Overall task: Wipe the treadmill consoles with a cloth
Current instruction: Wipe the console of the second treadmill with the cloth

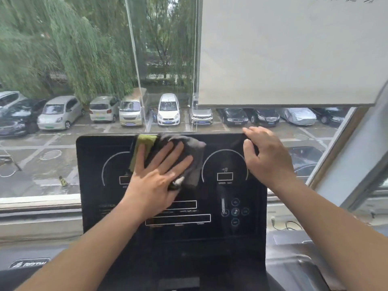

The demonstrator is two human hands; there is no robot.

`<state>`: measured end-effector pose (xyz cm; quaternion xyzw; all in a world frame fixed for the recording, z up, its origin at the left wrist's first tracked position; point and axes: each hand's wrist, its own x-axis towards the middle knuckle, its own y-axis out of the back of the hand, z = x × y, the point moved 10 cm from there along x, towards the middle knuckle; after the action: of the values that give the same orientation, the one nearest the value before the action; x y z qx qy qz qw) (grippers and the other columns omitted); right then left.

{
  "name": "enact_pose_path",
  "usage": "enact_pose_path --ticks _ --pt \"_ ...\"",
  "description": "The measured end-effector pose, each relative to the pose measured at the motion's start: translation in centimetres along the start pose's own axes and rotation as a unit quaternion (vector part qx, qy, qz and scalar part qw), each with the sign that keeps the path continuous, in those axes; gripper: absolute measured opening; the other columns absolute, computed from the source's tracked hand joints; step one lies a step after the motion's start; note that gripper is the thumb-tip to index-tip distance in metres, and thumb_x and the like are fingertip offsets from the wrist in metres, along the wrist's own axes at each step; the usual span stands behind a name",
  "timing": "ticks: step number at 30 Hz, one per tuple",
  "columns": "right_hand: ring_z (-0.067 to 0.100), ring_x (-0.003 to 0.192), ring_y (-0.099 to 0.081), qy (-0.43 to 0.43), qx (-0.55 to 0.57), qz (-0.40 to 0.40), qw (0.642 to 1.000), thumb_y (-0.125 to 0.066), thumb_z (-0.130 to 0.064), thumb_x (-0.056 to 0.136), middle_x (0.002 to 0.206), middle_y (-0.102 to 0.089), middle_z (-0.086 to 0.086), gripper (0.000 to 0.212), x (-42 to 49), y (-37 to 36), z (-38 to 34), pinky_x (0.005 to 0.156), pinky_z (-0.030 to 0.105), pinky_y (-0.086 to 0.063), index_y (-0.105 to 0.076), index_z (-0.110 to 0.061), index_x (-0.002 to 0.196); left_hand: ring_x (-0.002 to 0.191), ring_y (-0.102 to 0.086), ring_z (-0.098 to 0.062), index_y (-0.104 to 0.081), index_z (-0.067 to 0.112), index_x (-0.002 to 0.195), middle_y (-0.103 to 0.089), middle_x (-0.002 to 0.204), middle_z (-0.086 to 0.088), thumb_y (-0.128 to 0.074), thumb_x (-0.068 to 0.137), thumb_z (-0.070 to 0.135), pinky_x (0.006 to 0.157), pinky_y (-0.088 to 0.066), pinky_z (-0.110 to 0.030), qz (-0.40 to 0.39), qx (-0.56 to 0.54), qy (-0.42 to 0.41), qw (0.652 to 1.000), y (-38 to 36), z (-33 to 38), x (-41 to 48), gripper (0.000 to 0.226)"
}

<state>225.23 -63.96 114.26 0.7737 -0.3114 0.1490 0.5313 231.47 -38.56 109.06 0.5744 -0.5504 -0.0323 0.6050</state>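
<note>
A black treadmill console (100,206) with white dial markings and buttons fills the middle of the view. My left hand (155,177) lies flat with spread fingers on a grey cloth with a yellow-green edge (195,156), pressing it against the upper middle of the console. My right hand (266,156) holds the console's top right edge, fingers curled over the rim and thumb on the front face.
A large window stands right behind the console, looking onto a car park and trees. A pale roller blind (294,51) hangs at the upper right. A window sill (37,206) runs to the left; a cable and plug (281,223) lie at the right.
</note>
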Motion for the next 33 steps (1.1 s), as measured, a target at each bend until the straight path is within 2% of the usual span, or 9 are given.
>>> enact_pose_path --ticks 5,9,13,15,21,23,28,30,33 --pt "0.014 0.144 -0.039 0.012 0.080 -0.019 0.997 -0.047 -0.019 0.098 0.145 -0.056 -0.010 0.046 0.1 -0.2 1.1 0.118 0.034 -0.032 -0.061 -0.029 0.141 0.160 0.004 -0.023 -0.021 0.039 0.162 -0.001 0.174 0.002 -0.046 0.087 0.057 0.117 0.020 -0.065 0.016 -0.042 0.237 0.971 -1.1 1.8 2.8 0.082" --pt "0.012 0.142 -0.039 0.011 0.149 -0.032 0.988 -0.042 -0.021 0.095 0.142 -0.056 -0.015 0.050 0.4 -0.7 2.0 0.120 0.034 -0.030 -0.063 -0.032 0.138 0.160 -0.004 -0.026 -0.033 0.035 0.160 -0.015 0.172 -0.003 -0.070 0.073 0.046 0.117 -0.001 -0.076 -0.042 -0.014 0.039 0.998 -4.2 11.5 0.4 0.095" --pt "0.010 0.139 -0.042 0.026 0.215 -0.045 0.975 -0.043 -0.017 0.096 0.140 -0.058 -0.017 0.048 0.6 -0.8 2.9 0.120 0.035 -0.031 -0.067 -0.032 0.135 0.160 -0.007 -0.018 -0.030 0.039 0.160 -0.014 0.172 0.005 -0.063 0.083 0.044 0.123 -0.001 -0.066 -0.094 0.014 -0.175 0.980 -4.0 13.2 -0.5 0.083" --pt "0.006 0.139 -0.042 0.022 0.256 -0.058 0.965 -0.045 -0.010 0.098 0.140 -0.058 -0.018 0.047 0.8 -0.7 3.2 0.121 0.032 -0.030 -0.067 -0.030 0.135 0.159 -0.009 -0.014 -0.032 0.041 0.159 -0.016 0.172 0.006 -0.055 0.089 0.047 0.125 -0.004 -0.063 -0.074 0.023 -0.141 0.987 -2.5 10.3 1.7 0.074" --pt "-0.001 0.139 -0.039 0.015 0.304 -0.088 0.948 -0.045 -0.008 0.100 0.135 -0.054 -0.028 0.048 0.9 -0.9 4.0 0.122 0.029 -0.027 -0.067 -0.032 0.135 0.160 0.008 -0.023 -0.015 0.038 0.164 0.003 0.173 0.000 -0.041 0.087 0.058 0.120 0.014 -0.065 -0.007 -0.001 0.214 0.977 -2.3 7.6 5.2 0.083" --pt "0.002 0.140 -0.040 0.020 0.308 -0.077 0.948 -0.045 -0.011 0.098 0.136 -0.054 -0.026 0.047 0.9 -1.0 4.1 0.123 0.033 -0.028 -0.067 -0.030 0.135 0.160 0.006 -0.026 -0.019 0.037 0.163 0.001 0.173 -0.001 -0.048 0.083 0.056 0.120 0.010 -0.069 -0.022 0.000 0.175 0.984 -3.9 12.0 4.7 0.087" --pt "0.001 0.139 -0.041 0.045 0.299 -0.066 0.951 -0.044 -0.021 0.096 0.137 -0.055 -0.023 0.046 0.9 -0.7 4.0 0.122 0.031 -0.029 -0.068 -0.030 0.135 0.159 -0.012 -0.017 -0.038 0.040 0.156 -0.020 0.171 0.004 -0.057 0.089 0.046 0.124 -0.004 -0.064 -0.071 -0.013 -0.163 0.984 -4.3 18.2 3.3 0.070" --pt "0.001 0.138 -0.043 0.044 0.303 -0.064 0.950 -0.045 -0.025 0.096 0.139 -0.056 -0.021 0.044 1.0 -0.8 4.1 0.122 0.033 -0.030 -0.068 -0.031 0.133 0.159 -0.014 -0.014 -0.041 0.041 0.155 -0.023 0.170 0.006 -0.049 0.094 0.047 0.124 -0.008 -0.063 -0.045 0.002 -0.150 0.988 -2.6 15.4 5.6 0.062" --pt "0.005 0.135 -0.050 0.011 0.376 -0.071 0.924 -0.043 -0.034 0.100 0.137 -0.062 -0.014 0.040 0.9 -1.0 4.3 0.119 0.041 -0.036 -0.069 -0.033 0.129 0.159 -0.012 -0.016 -0.037 0.040 0.157 -0.021 0.171 0.005 -0.052 0.094 0.049 0.124 -0.005 -0.066 0.014 -0.002 0.012 1.000 -0.5 11.1 9.0 0.066"
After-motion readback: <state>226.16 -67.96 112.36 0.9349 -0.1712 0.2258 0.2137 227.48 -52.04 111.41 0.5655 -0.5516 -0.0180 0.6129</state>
